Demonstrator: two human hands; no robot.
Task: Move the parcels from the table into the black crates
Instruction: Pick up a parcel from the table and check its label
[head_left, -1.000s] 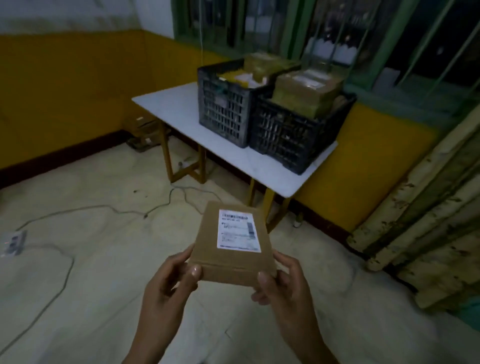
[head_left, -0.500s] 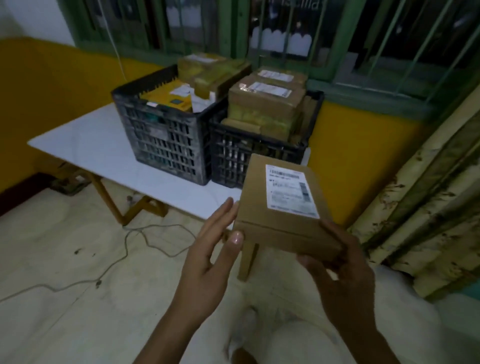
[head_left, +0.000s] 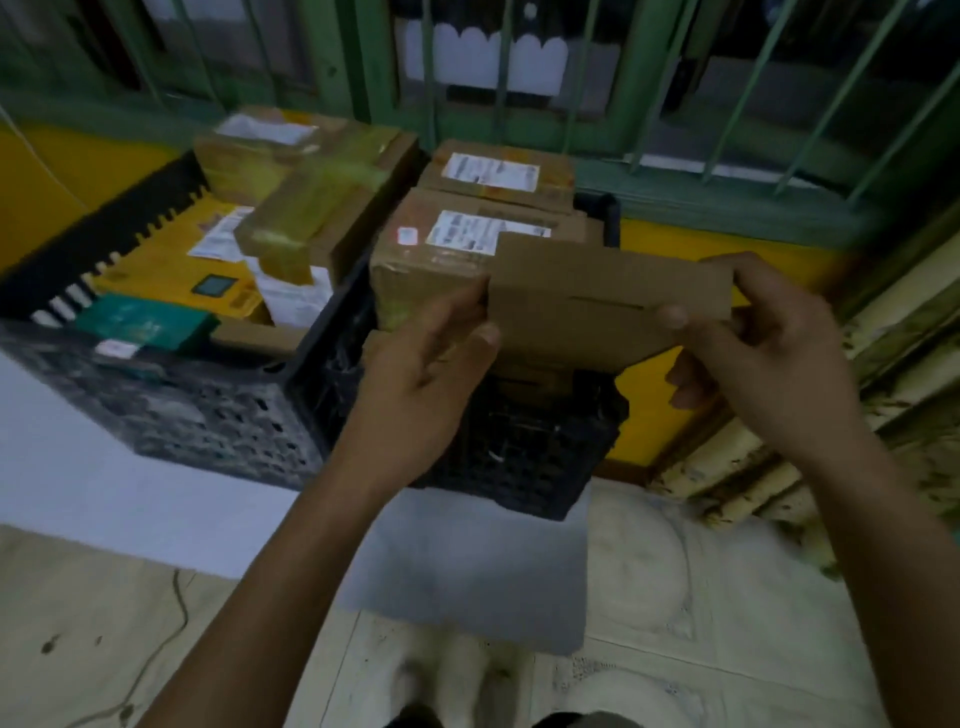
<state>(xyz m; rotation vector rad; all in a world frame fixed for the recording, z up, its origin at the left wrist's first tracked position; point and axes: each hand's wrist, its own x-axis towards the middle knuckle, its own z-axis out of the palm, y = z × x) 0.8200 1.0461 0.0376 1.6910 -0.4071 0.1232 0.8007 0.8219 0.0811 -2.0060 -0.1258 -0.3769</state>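
Hovering over the right black crate (head_left: 519, 457), the flat cardboard parcel (head_left: 608, 301) is pinched at both short ends: left hand (head_left: 415, 384) w/ thumb pressed on the near face, right hand (head_left: 763, 353) likewise. It is held tilted, just in front of the taped box (head_left: 431, 270) stacked in that crate; contact btwn them can't be told. That crate looks filled above its rim, as does the left black crate (head_left: 182, 410) beside it on the white table (head_left: 130, 499). For a clean placement the parcel should be levelled, laid flat on top of the stack, approx centred, and let go only once its weight is borne, else a slide off the front is likely
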